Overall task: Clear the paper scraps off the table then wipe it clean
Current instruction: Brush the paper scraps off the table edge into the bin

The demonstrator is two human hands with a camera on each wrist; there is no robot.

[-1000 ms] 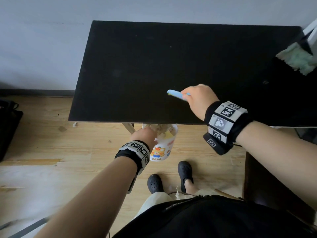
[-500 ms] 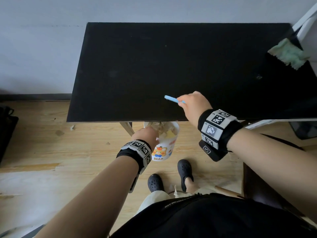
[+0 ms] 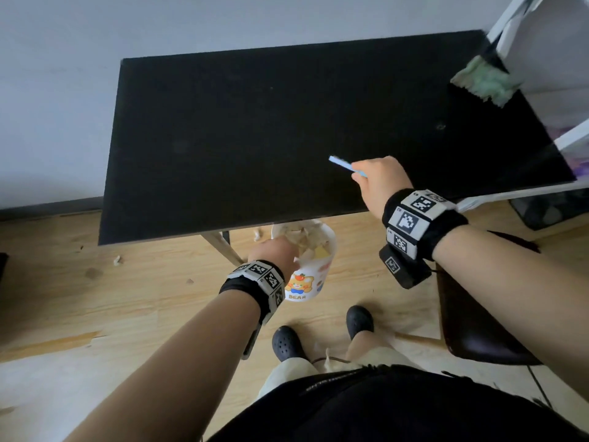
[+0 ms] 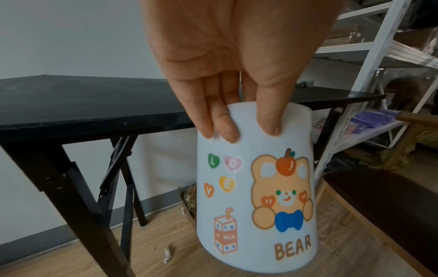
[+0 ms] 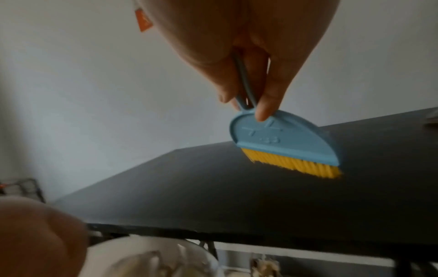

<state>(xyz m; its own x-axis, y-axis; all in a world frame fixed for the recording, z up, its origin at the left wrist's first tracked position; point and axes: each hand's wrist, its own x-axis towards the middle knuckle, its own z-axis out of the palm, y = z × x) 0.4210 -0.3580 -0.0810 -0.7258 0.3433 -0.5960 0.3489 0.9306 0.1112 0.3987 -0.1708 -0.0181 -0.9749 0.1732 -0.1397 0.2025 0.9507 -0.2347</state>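
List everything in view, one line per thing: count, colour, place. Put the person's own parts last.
Table: one, black, against the wall.
Bin: one, white with bear print, held below the table's near edge, paper scraps inside.
Brush: one, blue with yellow bristles, above the tabletop.
Cloth: one, green, table's far right corner.
Floor scraps: a few, pale, under and beside the table.
Shelving: one, white, right of table.
Chair: one, dark, right.
Left hand: grips the bin's rim.
Right hand: pinches the brush's handle.

Wood floor (image 3: 95,301) w/ black clogs (image 3: 287,344) on it; dark chair seat (image 3: 478,330) at right; white shelving (image 3: 554,43) beside far corner; purple pkgs (image 4: 369,120) on low shelf; grey wall (image 3: 57,100) behind
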